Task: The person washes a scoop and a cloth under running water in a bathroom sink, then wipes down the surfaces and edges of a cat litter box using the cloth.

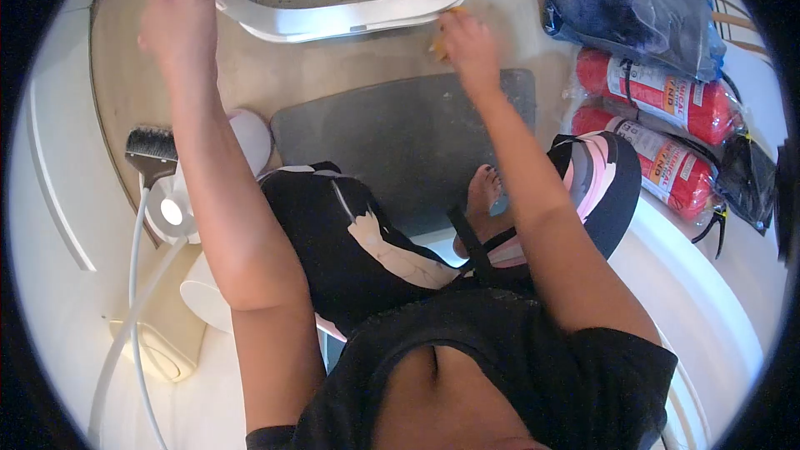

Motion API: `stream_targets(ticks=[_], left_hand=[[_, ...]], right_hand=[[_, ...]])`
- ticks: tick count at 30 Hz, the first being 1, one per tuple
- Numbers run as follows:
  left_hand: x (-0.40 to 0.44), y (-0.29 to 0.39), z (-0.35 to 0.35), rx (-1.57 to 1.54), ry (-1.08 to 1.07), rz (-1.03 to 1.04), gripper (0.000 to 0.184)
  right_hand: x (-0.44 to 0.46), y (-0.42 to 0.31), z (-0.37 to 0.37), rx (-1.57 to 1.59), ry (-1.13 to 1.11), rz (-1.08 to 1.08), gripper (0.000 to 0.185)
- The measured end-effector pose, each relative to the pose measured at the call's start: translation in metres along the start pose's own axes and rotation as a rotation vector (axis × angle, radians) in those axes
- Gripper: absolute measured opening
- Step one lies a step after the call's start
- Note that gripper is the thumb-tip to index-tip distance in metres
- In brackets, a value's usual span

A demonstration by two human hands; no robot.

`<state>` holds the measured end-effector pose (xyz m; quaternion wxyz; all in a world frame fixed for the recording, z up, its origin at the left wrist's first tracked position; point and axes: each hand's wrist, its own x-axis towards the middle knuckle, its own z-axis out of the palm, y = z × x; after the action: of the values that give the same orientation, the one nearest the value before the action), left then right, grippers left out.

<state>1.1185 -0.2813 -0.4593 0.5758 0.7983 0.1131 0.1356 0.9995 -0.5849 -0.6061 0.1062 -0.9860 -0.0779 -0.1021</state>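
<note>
A white litter box [350,25] with grey-brown grains inside is at the top of the view, cut off by the frame edge. My left hand [179,21] is raised at its left corner, fingers closed around the white rim. At the near right side of the box, my right hand [468,46] pinches a small yellow-orange piece [438,48], perhaps a cloth or sponge, against or just beside the rim. Most of that piece is hidden by my fingers.
A grey mat [358,142] lies before me. To the right are red fire extinguishers [658,92] in clear plastic and a bag with a cat picture [629,21]. On the left stand a black-bristled brush [152,148], white cords [133,283] and a cream container [162,346].
</note>
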Motion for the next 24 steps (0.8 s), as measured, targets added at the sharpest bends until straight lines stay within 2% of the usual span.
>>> stream_targets(ticks=[2,5,7,8,10,11,13,14,17,19,23,24], left_hand=[[0.000,0.003,0.004,-0.009,-0.006,0.022,0.056],[-0.003,0.010,0.007,0.014,0.032,0.009,0.055],[-0.003,0.009,0.006,0.018,0.046,0.003,0.054],[-0.003,0.009,0.005,0.021,0.054,0.000,0.054],[-0.005,0.010,0.004,-0.004,0.018,-0.001,0.054],[-0.004,0.007,0.004,-0.002,0.016,-0.003,0.054],[0.000,0.006,0.002,-0.063,-0.035,-0.026,0.054],[0.001,0.004,0.001,-0.062,-0.029,-0.025,0.054],[-0.003,0.006,0.003,0.031,0.012,0.007,0.056],[-0.003,0.003,0.006,-0.014,0.056,0.000,0.057],[0.000,0.003,0.004,0.018,0.032,0.000,0.059],[0.000,0.003,0.004,0.018,0.034,0.010,0.058]], right_hand=[[-0.001,-0.012,-0.003,-0.008,-0.063,-0.023,0.042],[-0.003,-0.017,-0.006,0.171,-0.106,-0.072,0.035],[-0.004,-0.007,-0.007,0.377,0.050,0.287,0.028],[0.000,0.004,-0.008,0.381,0.046,0.280,0.028],[0.016,0.025,-0.013,0.345,0.256,0.426,0.026],[0.022,0.033,-0.007,0.345,0.253,0.429,0.026],[0.037,0.041,0.005,0.242,0.121,0.163,0.024],[0.034,0.041,0.009,0.246,0.121,0.157,0.024],[0.020,0.012,0.009,0.612,0.104,0.420,0.024],[0.007,-0.007,0.017,0.257,0.232,0.108,0.024],[0.007,-0.056,0.015,0.330,0.189,0.032,0.024],[0.008,-0.063,0.013,0.455,0.085,0.054,0.028]])
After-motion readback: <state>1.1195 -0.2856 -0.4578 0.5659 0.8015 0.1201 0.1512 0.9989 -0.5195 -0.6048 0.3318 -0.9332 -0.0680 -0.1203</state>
